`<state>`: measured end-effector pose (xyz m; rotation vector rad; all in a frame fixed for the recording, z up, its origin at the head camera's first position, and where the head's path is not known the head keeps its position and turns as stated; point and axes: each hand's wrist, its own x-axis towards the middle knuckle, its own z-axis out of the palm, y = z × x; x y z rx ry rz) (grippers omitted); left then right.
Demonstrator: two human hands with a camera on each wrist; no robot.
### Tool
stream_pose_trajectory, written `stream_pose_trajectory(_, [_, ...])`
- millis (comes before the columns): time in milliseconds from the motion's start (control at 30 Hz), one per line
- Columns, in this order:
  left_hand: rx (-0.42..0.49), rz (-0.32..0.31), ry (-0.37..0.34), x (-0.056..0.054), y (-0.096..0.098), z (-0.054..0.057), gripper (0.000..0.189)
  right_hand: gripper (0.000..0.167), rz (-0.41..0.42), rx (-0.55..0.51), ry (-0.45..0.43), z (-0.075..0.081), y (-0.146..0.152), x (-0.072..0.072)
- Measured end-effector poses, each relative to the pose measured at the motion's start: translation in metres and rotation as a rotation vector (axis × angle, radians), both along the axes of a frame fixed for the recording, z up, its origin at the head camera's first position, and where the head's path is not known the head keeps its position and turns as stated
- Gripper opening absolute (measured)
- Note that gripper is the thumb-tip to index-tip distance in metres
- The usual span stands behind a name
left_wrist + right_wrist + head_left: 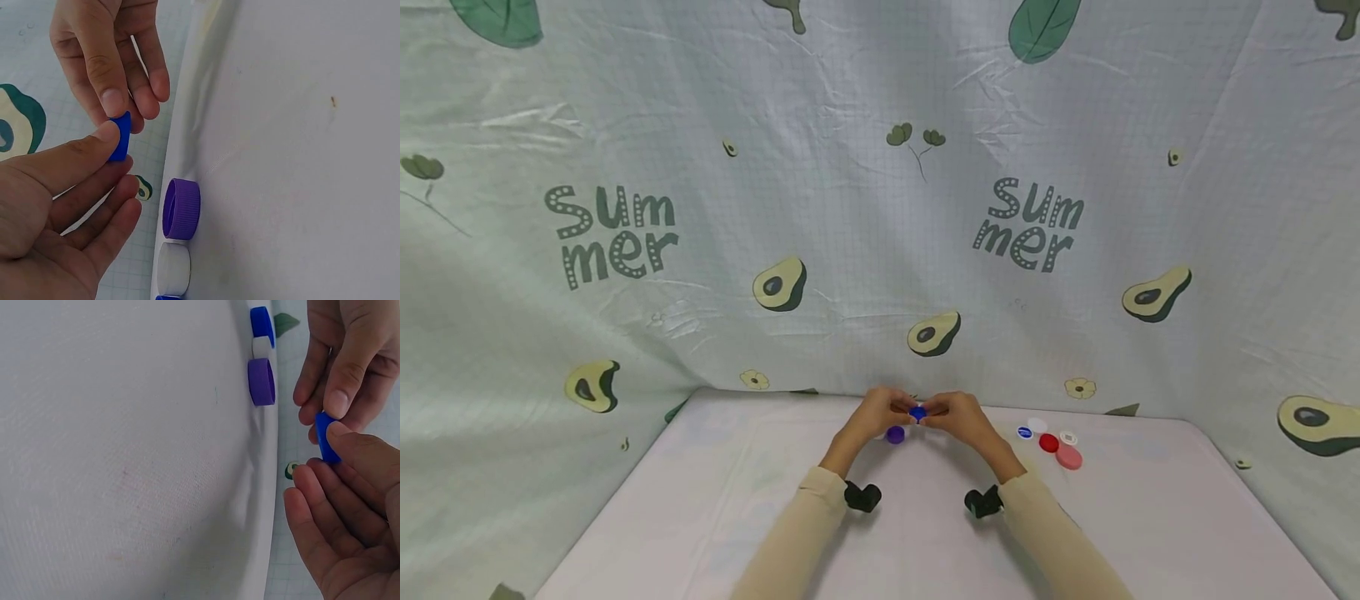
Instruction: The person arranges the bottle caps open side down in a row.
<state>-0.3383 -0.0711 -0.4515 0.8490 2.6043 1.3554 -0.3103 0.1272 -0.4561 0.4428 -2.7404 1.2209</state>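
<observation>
Between my two hands, a small blue bottle cap (917, 413) is held up over the far part of the table. My left hand (69, 206) pinches one side of it with thumb and fingertips. The thumb and fingers of my right hand (350, 506) pinch the opposite side. A ribbed purple cap (182, 209) stands on its edge just below the left hand. Beside that purple cap, both wrist views show a white cap (174, 269) and another blue cap (262, 326) in a row; the left hand hides these two in the head view.
Right of my right forearm lie a red cap (1048, 442), a pink lid (1069, 457), a blue-and-white cap (1025, 432) and two whitish caps (1068, 437). A printed curtain (865, 208) hangs behind the white-covered table (925, 542).
</observation>
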Motion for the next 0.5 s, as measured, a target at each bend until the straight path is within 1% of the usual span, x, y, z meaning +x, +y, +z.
stream_pose_trajectory(200, [-0.04,-0.007,0.016,-0.0032,0.0013,-0.0018,0.02,0.022,0.042,0.011,-0.004,-0.0008,0.0027,-0.0024])
stream_pose_trajectory(333, [-0.057,-0.008,0.001,-0.0058,-0.0007,-0.0025,0.021,0.023,0.05,0.001,-0.028,-0.0025,0.0029,-0.0041])
stream_pose_trajectory(500, [-0.046,-0.017,-0.02,-0.0091,-0.0033,-0.0019,0.022,0.022,0.048,-0.001,-0.034,-0.0022,0.0029,-0.0061])
